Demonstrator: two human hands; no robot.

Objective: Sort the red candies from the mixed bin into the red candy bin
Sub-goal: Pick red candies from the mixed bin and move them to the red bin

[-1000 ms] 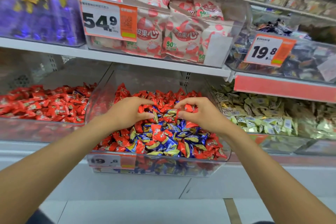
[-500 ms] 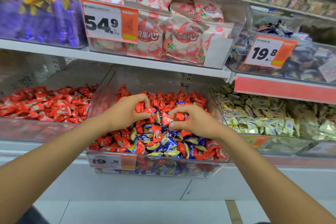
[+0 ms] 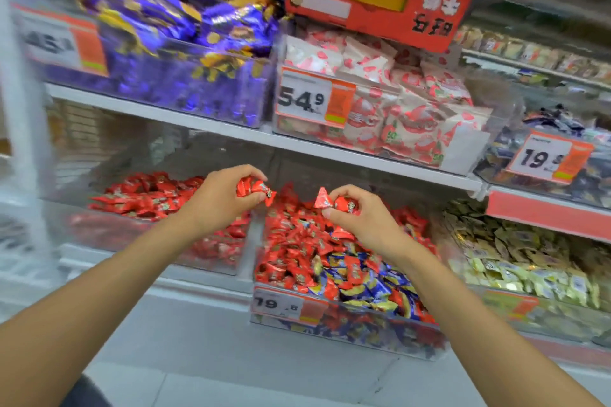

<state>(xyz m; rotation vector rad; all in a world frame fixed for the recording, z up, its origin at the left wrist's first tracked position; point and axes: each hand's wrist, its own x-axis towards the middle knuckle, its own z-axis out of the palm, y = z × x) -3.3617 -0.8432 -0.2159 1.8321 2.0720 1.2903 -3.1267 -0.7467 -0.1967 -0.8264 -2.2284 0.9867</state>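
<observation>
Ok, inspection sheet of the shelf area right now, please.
Surface: white store shelf, stocked.
Job's things: clear plastic mixed bin of red and blue-yellow wrapped candies; clear plastic red candy bin to its left.
Clutter: bin of purple wrapped sweets, bin of white-and-pink packets, bin of pale yellow candies.
Hands: left hand pinches red candies by the red bin's right end; right hand pinches more red candies above the mixed bin.
Cables: nothing seen.
Surroundings: red hanging sign, orange price tags, grey floor; picture blurred.

Small red candy wrappers (image 3: pixel 254 190): we see glossy, crinkled foil.
Clear rectangular mixed bin (image 3: pixel 396 337): we read smooth, transparent plastic.
Clear red candy bin (image 3: pixel 132 231): the same glassy plastic.
White shelf (image 3: pixel 198 123): smooth, matt finish.
</observation>
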